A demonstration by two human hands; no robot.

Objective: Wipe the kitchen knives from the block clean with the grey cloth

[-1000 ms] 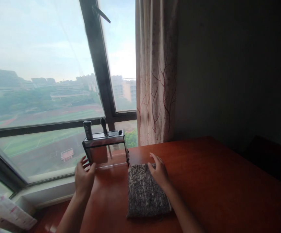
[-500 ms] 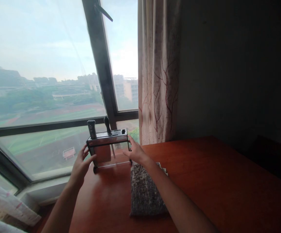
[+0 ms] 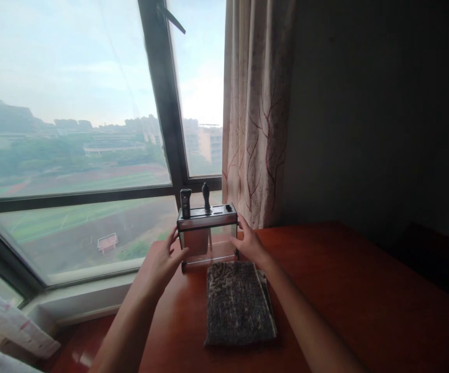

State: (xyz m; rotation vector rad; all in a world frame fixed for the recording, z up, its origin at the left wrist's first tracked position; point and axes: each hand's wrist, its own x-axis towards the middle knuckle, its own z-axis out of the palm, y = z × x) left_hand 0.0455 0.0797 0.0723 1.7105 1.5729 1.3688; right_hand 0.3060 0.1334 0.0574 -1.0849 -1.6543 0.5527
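Observation:
A clear-sided knife holder [image 3: 217, 236] with a shiny top rim stands upright at the table's far edge. Two dark handles rise from its top: a broad one [image 3: 186, 203] at the left and a slim rounded one [image 3: 206, 197] near the middle. Through the clear front a wide blade and a narrow blade are visible. My left hand [image 3: 167, 259] grips the holder's left end, thumb across the front. At the opposite end, my right hand [image 3: 250, 244] is closed around it, thumb on the front. A folded grey patterned cloth [image 3: 237, 305] lies just in front.
The reddish wooden table [image 3: 325, 274] stretches away to the right. Behind the holder are a dark-framed window [image 3: 92, 199] and a pale curtain [image 3: 257, 114] with branch patterns. Light fabric [image 3: 10, 326] hangs at the lower left, beside the sill.
Both hands have moved to the right together with the knife holder, which is now behind the cloth. More of the cloth shows, as the right forearm covers less of it.

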